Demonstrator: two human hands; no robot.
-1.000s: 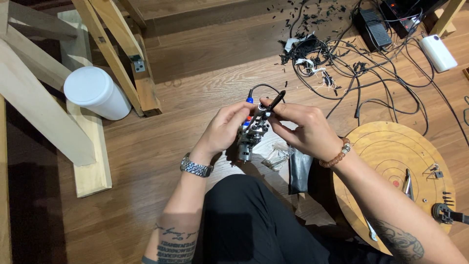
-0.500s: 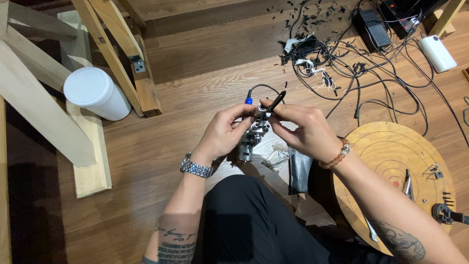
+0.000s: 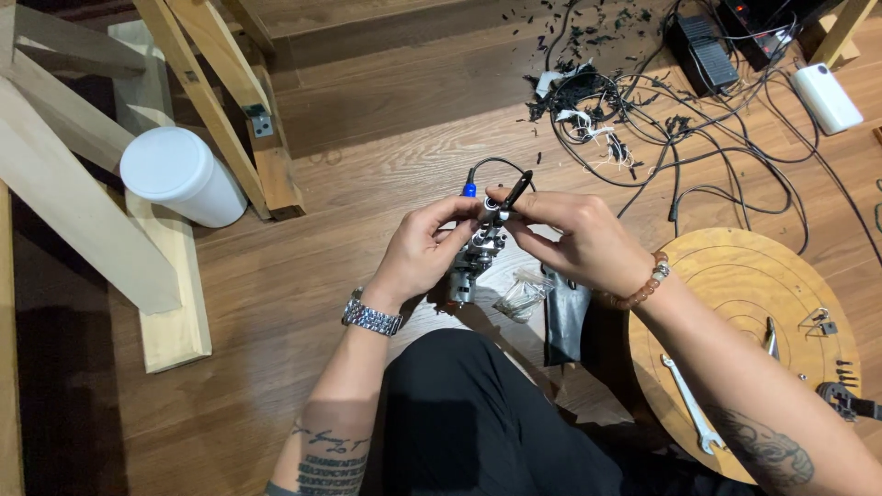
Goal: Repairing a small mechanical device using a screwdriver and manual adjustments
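Head camera, looking down: a seated person holds a small grey metal motor-like assembly [image 3: 473, 262] above a brown wooden plank floor [image 3: 367, 184], both hands meeting over its top. The left hand [image 3: 424, 253] is curled around the assembly's body, thumb and fingers closed on it, a silver metal wristwatch [image 3: 372, 318] on the wrist. The right hand [image 3: 574, 241], with a brown beaded bracelet [image 3: 643, 287] at its wrist, pinches a slim black connector [image 3: 516, 189] at the top of the assembly, where a thin black wire with a blue tip [image 3: 469, 188] loops up and over.

Beneath the hands, on the floor just ahead of the person's black-trousered knee, lie a clear plastic bag of small parts [image 3: 524, 296] and a dark grey pouch [image 3: 565, 317]. Near the floor's right edge sits a round light-wood disc [image 3: 735, 276] carrying a silver open-ended spanner [image 3: 691, 404] and small fittings. A white plastic cylindrical container [image 3: 179, 174] stands by pale timber frame legs [image 3: 220, 101] towards the left edge; a tangle of black cables [image 3: 680, 138] spreads across the far right corner.

The work looks best served by a steady left-hand grip while the right keeps the connector straight in line with its seat, pressing lightly rather than twisting the fine wire.
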